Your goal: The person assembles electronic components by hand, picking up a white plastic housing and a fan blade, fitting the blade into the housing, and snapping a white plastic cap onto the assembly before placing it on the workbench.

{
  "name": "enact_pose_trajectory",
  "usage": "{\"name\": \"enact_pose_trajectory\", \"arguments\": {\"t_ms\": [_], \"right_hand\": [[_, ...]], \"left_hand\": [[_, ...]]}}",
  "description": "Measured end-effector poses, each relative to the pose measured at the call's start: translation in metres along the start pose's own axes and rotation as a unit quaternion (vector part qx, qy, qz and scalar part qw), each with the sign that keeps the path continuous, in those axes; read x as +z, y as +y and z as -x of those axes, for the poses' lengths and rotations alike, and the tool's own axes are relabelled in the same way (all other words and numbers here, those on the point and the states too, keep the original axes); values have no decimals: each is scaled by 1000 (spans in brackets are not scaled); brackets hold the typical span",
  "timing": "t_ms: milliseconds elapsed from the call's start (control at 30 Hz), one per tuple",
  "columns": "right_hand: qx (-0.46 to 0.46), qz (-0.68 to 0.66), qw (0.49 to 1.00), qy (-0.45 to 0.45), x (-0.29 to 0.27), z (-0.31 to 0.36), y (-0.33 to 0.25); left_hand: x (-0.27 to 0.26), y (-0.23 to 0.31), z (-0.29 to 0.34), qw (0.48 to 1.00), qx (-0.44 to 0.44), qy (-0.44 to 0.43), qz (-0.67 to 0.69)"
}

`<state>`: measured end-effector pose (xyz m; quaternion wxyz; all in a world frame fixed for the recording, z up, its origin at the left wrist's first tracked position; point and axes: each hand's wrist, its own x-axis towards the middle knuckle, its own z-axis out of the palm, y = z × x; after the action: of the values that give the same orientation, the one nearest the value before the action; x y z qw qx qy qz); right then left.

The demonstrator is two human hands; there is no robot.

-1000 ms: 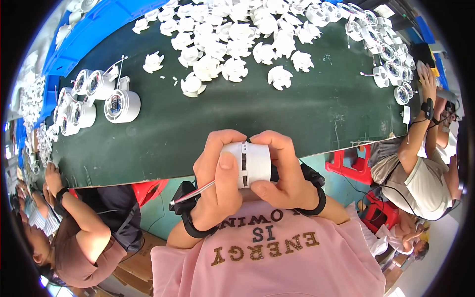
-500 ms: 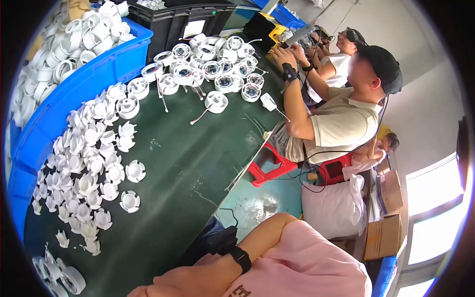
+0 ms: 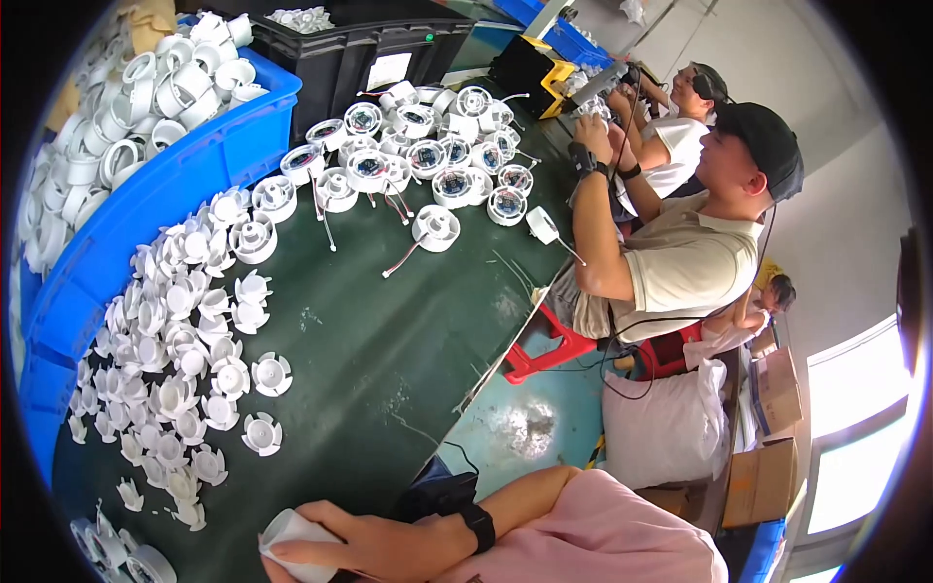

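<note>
While my right hand [image 3: 374, 546] closes its fingers around a white cylindrical part [image 3: 292, 544] at the near edge of the green table [image 3: 389, 340], my left hand is out of view; white fan wheels [image 3: 185, 340] crowd the table's left edge.

Single head-worn fisheye view, looked down and off to the wearer's right along the green worktable [image 3: 389, 360], which ran from lower left to upper centre of frame. Wearer's own hand [image 3: 360, 544] sat close at bottom edge. Neighbouring worker [image 3: 680, 253] filled upper right, farther off. Edges bent toward the rim.
</note>
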<state>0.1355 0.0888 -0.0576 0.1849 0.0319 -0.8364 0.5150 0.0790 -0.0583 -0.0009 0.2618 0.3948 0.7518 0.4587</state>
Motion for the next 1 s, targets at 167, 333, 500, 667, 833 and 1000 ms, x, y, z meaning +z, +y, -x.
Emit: {"name": "enact_pose_trajectory", "arguments": {"t_ms": [167, 333, 500, 667, 833, 1000], "right_hand": [[33, 48, 992, 108, -38, -8, 6], [40, 134, 986, 85, -48, 14, 37], [163, 21, 972, 170, -30, 35, 35], [108, 140, 975, 138, -36, 4, 19], [110, 160, 967, 164, -35, 2, 21], [112, 161, 967, 162, -31, 14, 33]], "left_hand": [[-61, 5, -37, 996, -1, -56, -72], [-203, -77, -88, 928, 15, 284, -242], [-360, -139, -151, 876, -35, 359, -320], [-385, -157, -207, 908, -129, 211, -338], [-378, -175, -269, 906, -92, -71, -408], [-379, -168, -269, 872, -185, -86, -445]]}}
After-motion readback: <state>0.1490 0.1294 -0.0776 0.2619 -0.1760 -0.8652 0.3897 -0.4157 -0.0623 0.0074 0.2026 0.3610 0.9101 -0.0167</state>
